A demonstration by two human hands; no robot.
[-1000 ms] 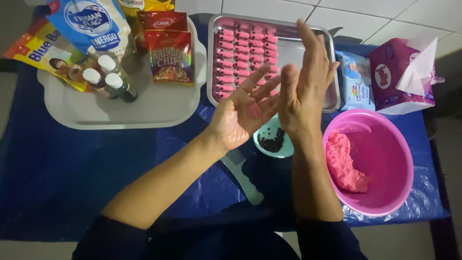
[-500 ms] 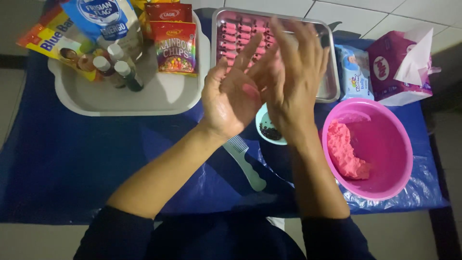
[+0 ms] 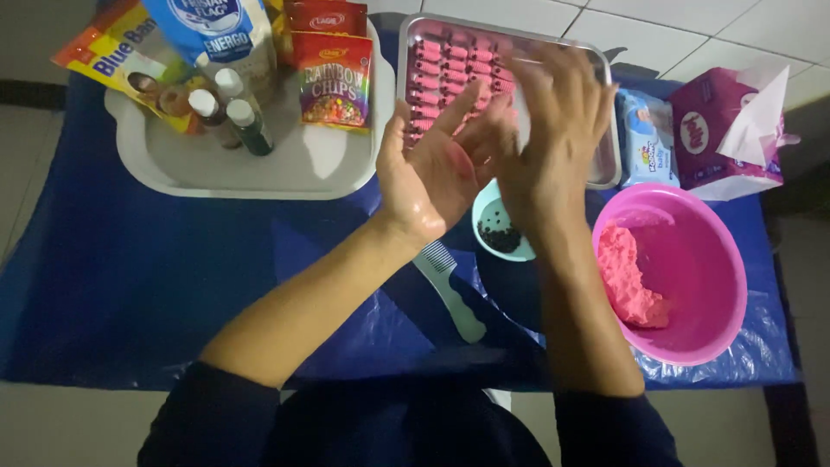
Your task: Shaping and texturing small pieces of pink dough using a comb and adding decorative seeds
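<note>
- On the left of the blue-covered counter [image 3: 130, 285] sat one white tray [image 3: 259, 169]. It carried three small dark bottles [image 3: 229, 108] with white caps, standing upright, and at least four snack and powder packets [image 3: 333, 78] propped at its back.
- In the middle, the left hand [image 3: 432, 177] was held up with its palm open and fingers spread. Compared with a second earlier, the two palms had slid across one another and the camera had drawn in closer; the hands looked to be rubbing something between them, as if shaping a small piece.
- The right hand [image 3: 553, 130] lay flat against the left, fingers blurred by motion. I could not tell whether any dough was pressed between the palms.
- Behind the hands stood one metal baking tray [image 3: 415, 39], filled with rows of small pink shaped pieces [image 3: 432, 69]; too many were hidden to count.
- Below the hands lay one pale green comb [image 3: 450, 290] and one small bowl [image 3: 484, 212] of dark chips.
- To the right sat one pink bowl [image 3: 692, 285] holding one lump of pink dough [image 3: 627, 281], well apart from the hands.
- Behind it stood one wipes pack [image 3: 648, 143] and one tissue box [image 3: 722, 138].
</note>
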